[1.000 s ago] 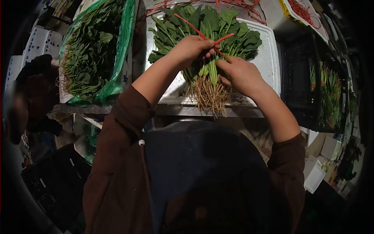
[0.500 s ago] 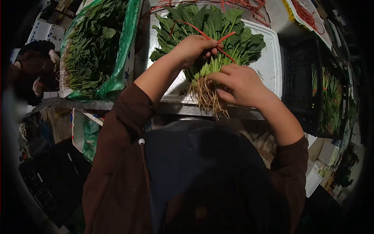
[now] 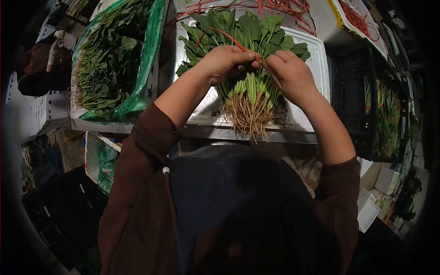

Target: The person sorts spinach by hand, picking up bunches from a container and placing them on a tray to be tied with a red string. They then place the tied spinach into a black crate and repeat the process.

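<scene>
A: Where's the bunch of greens (image 3: 250,30)?

B: On the white tray (image 3: 317,85), leaves toward its far edge, roots hanging over its near rim.

A: And the fingers?

B: The left hand (image 3: 229,63) has thumb and fingers pinched on the red tie (image 3: 233,41), above the stems. The right hand (image 3: 293,78) is just beside it, fingertips closed on the tie too.

A: Any room around them?

B: The tray has a bare strip right of the bunch, partly under the right forearm. Left of the tray is a box lined with green plastic (image 3: 145,68), holding more greens (image 3: 103,68); right of it, a black crate (image 3: 350,96). Loose red ties (image 3: 284,10) lie beyond its far edge.

A: Any writing?

B: Dark blue marks (image 3: 150,91) on the lined box, facing the tray, too small to read. I can't make out a brand.

A: What's different from half a second ago?

B: The right hand was lower, by the roots; now it's up at the tie. The left hand's pinch looks the same. Well left of the tray, a co-worker's gloved hand (image 3: 55,52) has shifted.
</scene>
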Demonstrator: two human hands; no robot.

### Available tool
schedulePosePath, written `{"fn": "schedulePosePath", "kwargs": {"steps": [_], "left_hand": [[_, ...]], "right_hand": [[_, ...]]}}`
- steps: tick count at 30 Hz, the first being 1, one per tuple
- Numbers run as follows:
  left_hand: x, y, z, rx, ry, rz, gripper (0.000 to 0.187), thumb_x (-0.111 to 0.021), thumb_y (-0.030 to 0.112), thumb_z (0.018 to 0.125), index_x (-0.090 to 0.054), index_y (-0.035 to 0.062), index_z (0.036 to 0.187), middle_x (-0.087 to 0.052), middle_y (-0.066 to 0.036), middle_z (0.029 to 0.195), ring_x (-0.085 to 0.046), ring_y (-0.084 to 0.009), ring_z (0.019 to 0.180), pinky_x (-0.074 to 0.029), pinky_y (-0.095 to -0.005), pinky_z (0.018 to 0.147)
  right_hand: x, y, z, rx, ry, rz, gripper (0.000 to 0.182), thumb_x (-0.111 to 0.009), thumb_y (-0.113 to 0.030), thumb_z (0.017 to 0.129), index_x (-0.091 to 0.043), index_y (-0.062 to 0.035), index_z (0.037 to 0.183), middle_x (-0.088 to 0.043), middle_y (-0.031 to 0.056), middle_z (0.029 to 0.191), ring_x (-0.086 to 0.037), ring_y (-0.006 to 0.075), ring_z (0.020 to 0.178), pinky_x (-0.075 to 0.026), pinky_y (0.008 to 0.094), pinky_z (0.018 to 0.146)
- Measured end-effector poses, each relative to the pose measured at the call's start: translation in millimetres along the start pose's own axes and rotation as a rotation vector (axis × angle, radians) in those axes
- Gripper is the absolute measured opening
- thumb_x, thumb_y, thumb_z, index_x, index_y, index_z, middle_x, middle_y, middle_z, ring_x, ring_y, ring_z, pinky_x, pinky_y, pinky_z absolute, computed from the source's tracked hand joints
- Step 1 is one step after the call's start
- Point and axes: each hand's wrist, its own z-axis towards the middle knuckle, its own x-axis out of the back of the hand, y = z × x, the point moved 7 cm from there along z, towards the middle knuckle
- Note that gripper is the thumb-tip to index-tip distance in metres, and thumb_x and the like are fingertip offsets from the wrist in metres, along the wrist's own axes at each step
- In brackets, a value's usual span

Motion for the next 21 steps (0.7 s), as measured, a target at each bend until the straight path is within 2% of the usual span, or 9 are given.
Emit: {"fn": "schedulePosePath", "kwargs": {"steps": [2,4,6,7,8,9,12,18,21], "left_hand": [[-2.3,1.6,-4.2,-0.031,0.017,0.048,0.019,-0.064,0.015,0.085,-0.066,0.0018,0.098,-0.065,-0.001,0.083,-0.051,-0.0063,0.062,-0.039,-0.0196,0.056],[-2.7,1.8,-6.8,-0.059,0.028,0.100,0.021,-0.066,0.013,0.084,-0.065,0.0009,0.101,-0.065,-0.001,0.083,-0.055,-0.0066,0.066,-0.042,-0.0186,0.059],[-3.4,15.3,-9.3,-0.285,0.053,0.382,0.020,-0.069,0.008,0.079,-0.066,0.0032,0.098,-0.065,-0.003,0.084,-0.061,-0.0093,0.075,-0.048,-0.0228,0.064],[-11.9,28.5,-17.3,-0.489,0.117,0.740,0.019,-0.069,0.005,0.077,-0.066,0.0053,0.096,-0.065,-0.003,0.084,-0.062,-0.0120,0.077,-0.049,-0.0252,0.066],[-24.5,37.9,-26.8,-0.692,0.179,1.098,0.020,-0.068,0.003,0.075,-0.067,0.0073,0.094,-0.065,-0.003,0.083,-0.063,-0.0147,0.079,-0.051,-0.0275,0.068],[-42.0,47.0,-42.1,-1.098,0.173,1.340,0.023,-0.068,0.001,0.069,-0.066,0.0106,0.090,-0.064,-0.004,0.084,-0.063,-0.0201,0.076,-0.052,-0.0310,0.067],[-50.7,45.7,-46.4,-1.337,0.216,1.450,0.023,-0.068,0.001,0.066,-0.065,0.0104,0.086,-0.064,-0.004,0.085,-0.062,-0.0245,0.076,-0.052,-0.0333,0.066],[-45.1,45.6,-49.0,-1.330,0.343,1.450,0.022,-0.068,0.005,0.067,-0.062,0.0115,0.087,-0.060,-0.003,0.078,-0.059,-0.0233,0.072,-0.050,-0.0337,0.062],[-44.3,46.1,-44.9,-1.253,0.390,1.662,0.011,-0.065,0.017,0.073,-0.058,0.0123,0.080,-0.056,-0.002,0.075,-0.058,-0.0212,0.069,-0.048,-0.0329,0.055]], "right_hand": [[-2.1,-14.0,-8.9,0.020,-0.028,0.192,0.010,-0.060,-0.014,0.084,-0.054,-0.0062,0.084,-0.053,0.0091,0.083,-0.055,0.0302,0.082,-0.047,0.0388,0.067],[-7.3,-11.7,-11.4,0.034,-0.138,0.191,0.010,-0.058,-0.015,0.087,-0.057,-0.0051,0.089,-0.056,0.0082,0.084,-0.057,0.0262,0.082,-0.048,0.0356,0.068],[-11.5,22.9,-7.6,-0.242,0.021,0.691,0.018,-0.053,-0.018,0.093,-0.058,-0.0038,0.102,-0.059,0.0062,0.089,-0.058,0.0183,0.083,-0.047,0.0307,0.071],[-14.2,35.7,-3.4,-0.269,0.068,0.775,0.029,-0.047,-0.024,0.097,-0.056,-0.0031,0.114,-0.060,0.0043,0.094,-0.056,0.0113,0.085,-0.045,0.0257,0.075],[-16.8,41.6,1.0,-0.278,0.073,0.773,0.029,-0.047,-0.024,0.097,-0.056,-0.0031,0.114,-0.060,0.0043,0.094,-0.056,0.0113,0.085,-0.045,0.0257,0.075],[-26.0,44.2,5.5,-0.324,-0.004,0.898,0.029,-0.047,-0.023,0.097,-0.057,-0.0026,0.114,-0.062,0.0062,0.098,-0.057,0.0141,0.089,-0.045,0.0276,0.079],[-43.4,38.1,13.2,-0.427,-0.188,1.155,0.031,-0.046,-0.023,0.096,-0.057,-0.0016,0.115,-0.063,0.0068,0.100,-0.056,0.0150,0.091,-0.045,0.0293,0.084],[-51.9,38.6,22.8,-0.312,-0.332,1.047,0.029,-0.047,-0.025,0.095,-0.058,-0.0007,0.105,-0.062,0.0089,0.093,-0.058,0.0188,0.086,-0.045,0.0308,0.077],[-40.7,32.0,28.9,-0.199,-0.268,0.641,0.023,-0.051,-0.024,0.092,-0.058,-0.0016,0.094,-0.059,0.0125,0.085,-0.058,0.0268,0.082,-0.045,0.0347,0.074]]}}
